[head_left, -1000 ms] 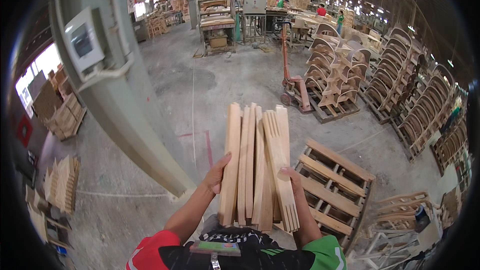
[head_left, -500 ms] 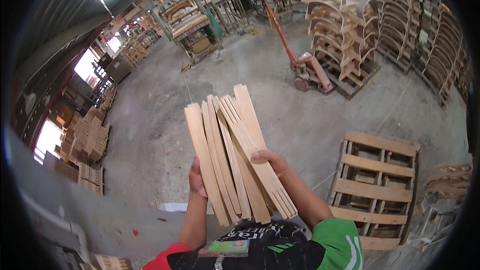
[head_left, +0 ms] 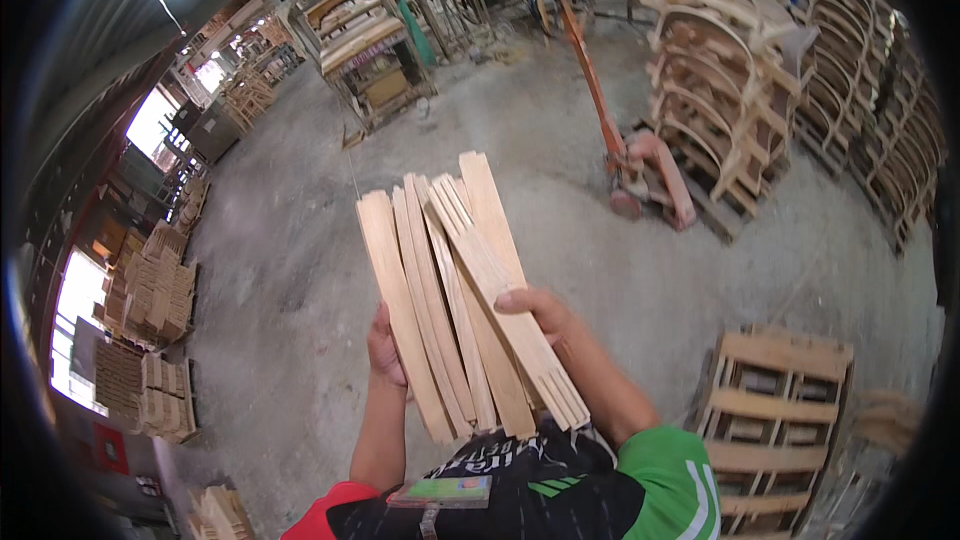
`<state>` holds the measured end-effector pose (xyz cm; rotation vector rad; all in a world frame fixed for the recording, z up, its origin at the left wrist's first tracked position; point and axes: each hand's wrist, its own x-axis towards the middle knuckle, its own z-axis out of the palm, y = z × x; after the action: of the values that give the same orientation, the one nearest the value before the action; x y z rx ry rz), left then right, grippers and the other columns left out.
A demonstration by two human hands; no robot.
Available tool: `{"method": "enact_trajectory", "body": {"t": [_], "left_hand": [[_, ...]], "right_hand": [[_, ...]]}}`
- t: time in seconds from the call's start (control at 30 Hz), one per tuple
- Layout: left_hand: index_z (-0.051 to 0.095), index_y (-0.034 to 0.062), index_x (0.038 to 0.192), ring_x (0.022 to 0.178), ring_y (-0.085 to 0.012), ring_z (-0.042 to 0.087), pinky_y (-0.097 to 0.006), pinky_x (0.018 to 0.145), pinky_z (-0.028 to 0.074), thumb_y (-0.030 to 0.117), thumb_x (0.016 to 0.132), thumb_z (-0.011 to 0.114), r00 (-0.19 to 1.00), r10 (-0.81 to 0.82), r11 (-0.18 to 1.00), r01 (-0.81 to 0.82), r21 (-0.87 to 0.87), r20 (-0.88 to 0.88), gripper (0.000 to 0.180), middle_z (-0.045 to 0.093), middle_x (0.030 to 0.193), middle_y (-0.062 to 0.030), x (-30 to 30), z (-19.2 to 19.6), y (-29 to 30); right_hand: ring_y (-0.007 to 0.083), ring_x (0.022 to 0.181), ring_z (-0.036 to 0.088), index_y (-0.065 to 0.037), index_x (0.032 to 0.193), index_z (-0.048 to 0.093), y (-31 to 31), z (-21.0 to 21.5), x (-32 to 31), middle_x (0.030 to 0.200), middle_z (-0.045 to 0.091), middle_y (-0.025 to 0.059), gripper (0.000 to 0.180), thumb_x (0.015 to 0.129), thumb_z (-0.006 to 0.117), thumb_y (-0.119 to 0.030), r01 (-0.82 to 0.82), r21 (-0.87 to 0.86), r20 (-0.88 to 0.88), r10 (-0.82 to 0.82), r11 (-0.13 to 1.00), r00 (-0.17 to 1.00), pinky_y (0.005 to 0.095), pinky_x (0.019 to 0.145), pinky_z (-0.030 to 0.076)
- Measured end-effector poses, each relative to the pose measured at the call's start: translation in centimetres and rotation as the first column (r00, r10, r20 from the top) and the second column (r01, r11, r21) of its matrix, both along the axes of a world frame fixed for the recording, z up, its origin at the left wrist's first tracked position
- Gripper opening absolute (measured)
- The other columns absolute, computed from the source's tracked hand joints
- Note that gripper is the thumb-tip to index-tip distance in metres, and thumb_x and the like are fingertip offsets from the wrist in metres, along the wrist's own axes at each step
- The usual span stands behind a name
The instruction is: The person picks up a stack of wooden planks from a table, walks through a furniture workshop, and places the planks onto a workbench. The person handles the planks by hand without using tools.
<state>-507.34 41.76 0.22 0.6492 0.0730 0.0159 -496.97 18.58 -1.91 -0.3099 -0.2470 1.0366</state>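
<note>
A bundle of pale wooden slats [head_left: 455,310] lies between my two hands, in front of my chest. The slats point away from me and fan slightly, with uneven far ends. On its left edge my left hand [head_left: 385,348] is closed, its fingers partly hidden beneath the wood. My right hand [head_left: 538,312] grips the right side, the thumb pressed on the top of the outermost slats. Those right-hand slats sit at a slant over the others.
An orange pallet jack [head_left: 640,175] stands ahead on the right, beside tall stacks of curved wooden frames [head_left: 705,70]. A wooden pallet [head_left: 775,405] lies at the near right. Stacked wood pieces [head_left: 150,290] line the left wall. A machine [head_left: 365,50] stands ahead.
The floor, pallet jack and frame stacks have shifted in the view as I move forward and turn. Both hands still hold the slats, which sit slightly further left in the picture.
</note>
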Motion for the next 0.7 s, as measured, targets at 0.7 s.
{"method": "enact_trajectory", "body": {"t": [0.7], "left_hand": [[0.043, 0.0023, 0.14, 0.115, -0.0297, 0.06, -0.045, 0.096, 0.053, 0.041, 0.096, 0.056, 0.996, 0.057, 0.995, -0.052, -0.082, 0.064, 0.06, 0.057, 0.133, -0.0174, 60.8, -0.7, 27.5]], "right_hand": [[0.0314, 0.106, 0.065, 0.005, 0.138, 0.043, 27.4, 3.4, 61.5, 0.121, 0.061, 0.0231, 0.069, 0.077, 0.067, -0.016, -0.039, -0.276, 0.039, 0.052, 0.96, 0.998, 0.0436, 0.095, 0.052]]}}
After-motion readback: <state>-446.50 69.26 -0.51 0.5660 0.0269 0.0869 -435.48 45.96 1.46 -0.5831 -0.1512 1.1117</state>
